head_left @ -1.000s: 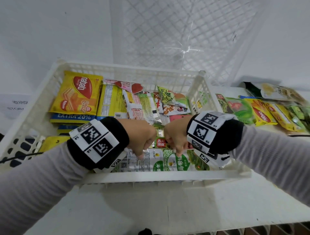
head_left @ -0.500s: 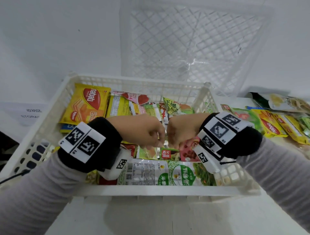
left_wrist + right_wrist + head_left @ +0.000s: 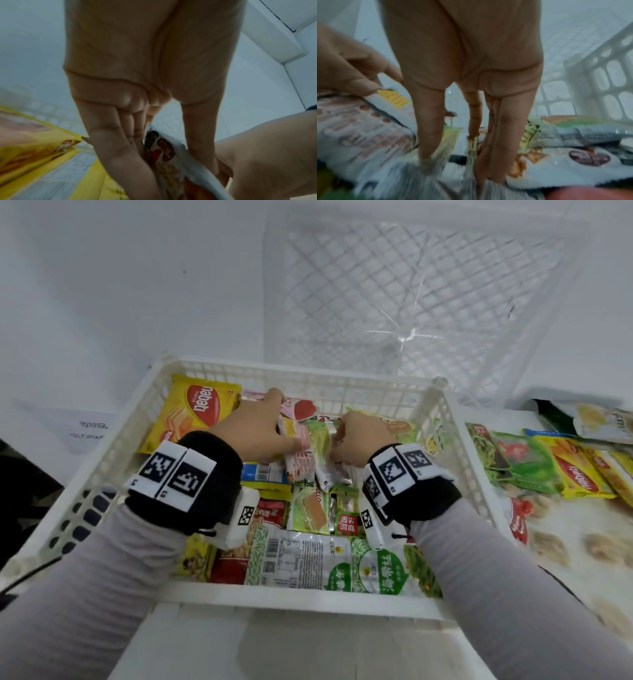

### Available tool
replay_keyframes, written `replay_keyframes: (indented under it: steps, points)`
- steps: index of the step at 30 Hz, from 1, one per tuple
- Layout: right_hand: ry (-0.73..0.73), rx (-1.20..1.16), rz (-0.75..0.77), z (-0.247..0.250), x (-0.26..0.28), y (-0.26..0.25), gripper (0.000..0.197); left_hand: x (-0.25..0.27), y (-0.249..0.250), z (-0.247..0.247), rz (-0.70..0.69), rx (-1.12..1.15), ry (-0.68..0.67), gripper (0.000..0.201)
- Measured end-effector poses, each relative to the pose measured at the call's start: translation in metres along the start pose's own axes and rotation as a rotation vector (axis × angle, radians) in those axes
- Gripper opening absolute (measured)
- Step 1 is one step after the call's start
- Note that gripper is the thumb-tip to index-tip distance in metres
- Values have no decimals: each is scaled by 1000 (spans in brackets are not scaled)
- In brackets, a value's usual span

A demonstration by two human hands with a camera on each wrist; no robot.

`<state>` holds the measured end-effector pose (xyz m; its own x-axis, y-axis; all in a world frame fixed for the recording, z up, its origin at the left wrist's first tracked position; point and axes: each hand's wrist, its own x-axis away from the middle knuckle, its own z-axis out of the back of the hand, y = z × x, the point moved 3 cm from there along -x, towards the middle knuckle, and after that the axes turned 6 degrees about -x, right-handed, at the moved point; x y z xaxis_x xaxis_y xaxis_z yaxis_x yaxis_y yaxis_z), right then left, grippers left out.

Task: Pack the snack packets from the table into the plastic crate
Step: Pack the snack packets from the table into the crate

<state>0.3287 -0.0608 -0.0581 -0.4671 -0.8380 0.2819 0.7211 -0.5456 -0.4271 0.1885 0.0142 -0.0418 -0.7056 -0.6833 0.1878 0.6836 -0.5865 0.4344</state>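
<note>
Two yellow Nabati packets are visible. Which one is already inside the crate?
The Nabati packet in the crate's far left corner, beside the left hand. The other Nabati packet lies on the table outside the right wall.

Bright, even overhead light washes the head view almost shadowless, with glare flaring on the clear crate (image 3: 411,302) behind and straight edges bowing at the corners — while both wrist views sit dim and bluish, the left hand (image 3: 137,81) and packets (image 3: 368,128) smeared by blur.
</note>
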Motion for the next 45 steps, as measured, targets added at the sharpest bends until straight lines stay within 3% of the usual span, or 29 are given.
replay_keyframes:
  steps: [4,5,7,12,14,15,19,22,24,29,33,35,39,42,45]
  points:
    - [-15,-56,-29,-6,-3,5,51,0,4,-2,-1,9,-29,70]
    - [-32,-102,-38,-6,-3,6,49,0,5,-3,2,-14,-21,68]
    - [-87,-233,-43,-2,-5,9,25,0,6,-3,0,-103,4,62]
    - [-191,-458,-66,20,1,16,22,2,10,2,-52,-141,126,44]
    - [-158,-513,-99,31,5,21,13,3,14,7,-129,-82,231,23]
    - [-159,-495,-114,35,9,25,7,5,17,8,-165,-49,266,20]
    - [-118,-165,-176,50,26,46,34,15,37,4,-395,-32,329,24]
    - [-123,-66,-222,50,36,52,45,22,55,-14,-608,-212,225,24]
    - [-158,-10,-250,43,40,52,54,21,59,-33,-667,-387,117,26]
    - [-208,59,-325,14,37,54,59,23,57,-61,-634,-763,-75,28]
    - [-122,71,-379,5,36,57,55,26,63,-51,-664,-814,124,28]
    - [-81,94,-348,4,37,57,53,29,65,-45,-639,-804,178,30]
    - [-70,143,-255,5,45,51,51,28,54,-52,-524,-900,47,14]
    - [-104,193,-133,6,48,42,51,27,47,-50,-490,-860,10,24]
    - [-157,282,-25,2,49,35,61,26,52,-43,-484,-751,115,18]
